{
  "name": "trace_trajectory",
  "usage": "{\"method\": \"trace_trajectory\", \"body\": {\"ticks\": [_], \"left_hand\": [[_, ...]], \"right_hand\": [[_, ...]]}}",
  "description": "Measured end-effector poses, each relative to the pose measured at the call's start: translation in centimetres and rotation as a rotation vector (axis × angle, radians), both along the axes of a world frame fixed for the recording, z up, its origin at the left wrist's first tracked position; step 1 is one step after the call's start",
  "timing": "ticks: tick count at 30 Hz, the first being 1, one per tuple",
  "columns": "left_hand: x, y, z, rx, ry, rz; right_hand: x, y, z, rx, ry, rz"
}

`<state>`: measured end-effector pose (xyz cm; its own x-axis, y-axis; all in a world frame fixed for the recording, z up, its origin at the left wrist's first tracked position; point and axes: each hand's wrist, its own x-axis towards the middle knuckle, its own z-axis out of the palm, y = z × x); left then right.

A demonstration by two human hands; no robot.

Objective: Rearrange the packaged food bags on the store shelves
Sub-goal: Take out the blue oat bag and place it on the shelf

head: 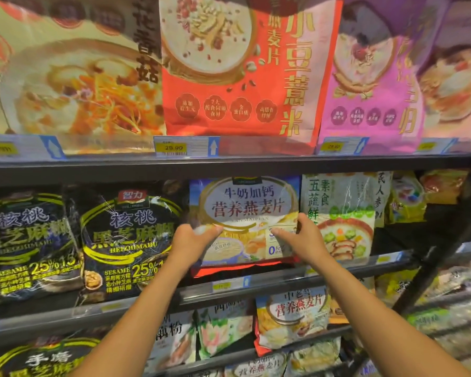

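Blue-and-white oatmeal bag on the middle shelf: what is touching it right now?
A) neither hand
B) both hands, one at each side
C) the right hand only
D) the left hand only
B: the left hand grips the left side of the blue-and-white oatmeal bag, and the right hand grips its right side, thumbs across the front.

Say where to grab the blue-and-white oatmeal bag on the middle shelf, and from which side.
Take the oatmeal bag by its two side edges, low down, coming from the front. It stands upright, face out, packed between the black sesame bag and the vegetable bag, its top close under the upper shelf.
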<state>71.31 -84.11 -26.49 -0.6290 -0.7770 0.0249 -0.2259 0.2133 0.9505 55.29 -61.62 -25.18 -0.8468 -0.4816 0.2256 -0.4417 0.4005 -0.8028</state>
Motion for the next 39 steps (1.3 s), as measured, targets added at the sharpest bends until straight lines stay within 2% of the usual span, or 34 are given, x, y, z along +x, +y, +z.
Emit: {"method": "trace_trajectory", "body": {"ticks": [7, 11, 28, 39], "left_hand": [[0.8, 0.2, -1.8, -0.068, -0.020, -0.064], [1.6, 2.1, -2.9, -0.072, -0.031, -0.107], [2.7, 4.3, -4.1, -0.108, 0.019, -0.001], [8.2, 6.8, -5.4, -0.307, -0.109, -0.020]], "right_hand": [[1.1, 0.6, -2.5, -0.006, -0.012, -0.056], [1.4, 1.5, -3.9, 0.083, -0.046, -0.062], [4.9, 2.3, -4.7, 0.004, -0.032, -0.130], [9.3, 6.9, -5.8, 0.152, 0.054, -0.044]]}}
